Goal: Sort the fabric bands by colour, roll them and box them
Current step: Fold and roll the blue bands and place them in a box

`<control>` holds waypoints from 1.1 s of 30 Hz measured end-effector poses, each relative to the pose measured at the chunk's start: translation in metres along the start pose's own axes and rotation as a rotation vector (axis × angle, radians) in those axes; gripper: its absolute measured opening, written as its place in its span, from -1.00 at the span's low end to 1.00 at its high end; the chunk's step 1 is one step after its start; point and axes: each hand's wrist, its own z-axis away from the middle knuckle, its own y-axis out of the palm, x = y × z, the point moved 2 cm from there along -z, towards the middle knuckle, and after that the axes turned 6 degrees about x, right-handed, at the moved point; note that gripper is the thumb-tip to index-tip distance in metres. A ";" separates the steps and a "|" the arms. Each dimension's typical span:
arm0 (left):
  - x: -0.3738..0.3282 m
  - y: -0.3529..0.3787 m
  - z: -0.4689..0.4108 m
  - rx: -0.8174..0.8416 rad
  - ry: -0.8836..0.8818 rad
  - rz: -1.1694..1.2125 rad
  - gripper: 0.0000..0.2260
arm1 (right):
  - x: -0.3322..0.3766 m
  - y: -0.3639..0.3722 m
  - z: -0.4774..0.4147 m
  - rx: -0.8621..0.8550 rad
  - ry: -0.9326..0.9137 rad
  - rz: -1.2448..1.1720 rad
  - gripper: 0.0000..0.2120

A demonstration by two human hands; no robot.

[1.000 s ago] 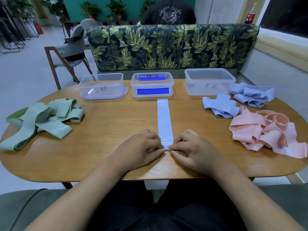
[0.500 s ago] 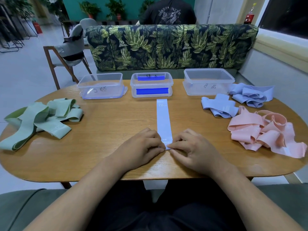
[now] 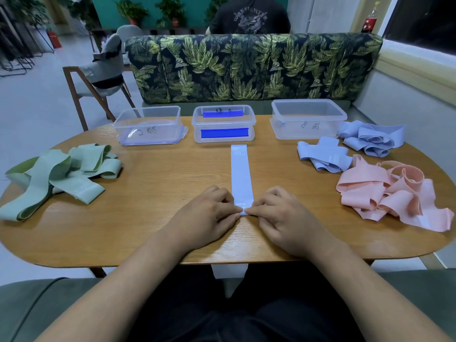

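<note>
A pale blue fabric band (image 3: 240,176) marked "20" lies flat and straight down the middle of the wooden table (image 3: 158,183). My left hand (image 3: 207,218) and my right hand (image 3: 286,218) pinch its near end, which is folded over into a small first turn. Green bands (image 3: 56,174) are heaped at the left, more blue bands (image 3: 345,149) at the back right, pink bands (image 3: 394,193) at the right. Three clear plastic boxes stand at the far edge: left (image 3: 148,125), middle (image 3: 223,124) with blue labels, right (image 3: 307,118).
A leaf-patterned sofa back (image 3: 246,67) runs behind the table, with a person (image 3: 249,16) seated beyond it. A wooden chair (image 3: 98,77) stands at the back left. My lap and a grey-green seat lie below the table's near edge.
Both hands have stayed at the band's near end, and their fingertips have closed tighter together over the small fold. The piles and boxes have not moved.
</note>
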 end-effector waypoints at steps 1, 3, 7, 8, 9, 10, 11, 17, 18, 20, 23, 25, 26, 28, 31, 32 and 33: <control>-0.001 0.000 0.001 -0.002 0.000 -0.018 -0.76 | 0.000 0.000 0.000 0.002 0.014 0.010 -0.63; -0.002 0.000 0.001 -0.021 0.006 -0.035 -0.75 | 0.000 0.000 -0.001 0.010 0.038 0.028 -0.63; -0.004 -0.002 0.000 -0.016 0.087 -0.051 -0.83 | -0.001 0.001 -0.002 0.031 0.072 0.040 -0.64; -0.003 -0.002 0.000 -0.011 0.094 -0.056 -0.84 | -0.001 0.001 -0.002 0.035 0.079 0.041 -0.64; -0.002 -0.001 -0.001 -0.011 0.092 -0.057 -0.84 | -0.002 0.002 -0.002 0.039 0.084 0.042 -0.64; -0.001 -0.001 -0.001 -0.013 0.085 -0.057 -0.84 | -0.002 0.002 -0.002 0.042 0.090 0.043 -0.64; 0.000 0.000 -0.002 -0.014 0.077 -0.057 -0.83 | -0.002 0.002 -0.002 0.045 0.096 0.044 -0.64; 0.003 -0.001 0.000 -0.020 0.038 -0.038 -0.80 | -0.002 0.002 -0.002 0.059 0.125 0.063 -0.65; 0.003 -0.001 0.000 -0.020 0.030 -0.039 -0.79 | -0.002 0.002 -0.002 0.058 0.125 0.073 -0.65; 0.003 -0.002 -0.001 -0.021 0.009 -0.037 -0.78 | -0.001 0.002 -0.002 0.053 0.128 0.100 -0.65; 0.004 -0.001 -0.002 -0.009 -0.032 -0.044 -0.75 | 0.002 0.001 -0.002 0.055 0.164 0.147 -0.64; 0.004 -0.001 -0.003 0.004 -0.059 -0.046 -0.73 | 0.003 -0.001 -0.002 0.067 0.183 0.148 -0.61; 0.004 -0.002 -0.003 0.010 -0.069 -0.048 -0.73 | 0.003 -0.001 -0.002 0.073 0.174 0.130 -0.61; 0.003 -0.002 -0.003 0.019 -0.070 -0.053 -0.72 | 0.003 -0.001 -0.002 0.100 0.128 0.099 -0.64; 0.006 0.000 -0.003 0.022 -0.061 -0.049 -0.74 | 0.002 0.000 -0.001 0.106 0.103 0.075 -0.66; 0.008 0.001 -0.005 0.009 -0.073 -0.033 -0.74 | 0.001 0.000 -0.001 0.100 0.101 0.063 -0.66; 0.011 0.000 -0.007 -0.014 -0.100 0.000 -0.74 | 0.000 0.000 -0.001 0.094 0.094 0.051 -0.66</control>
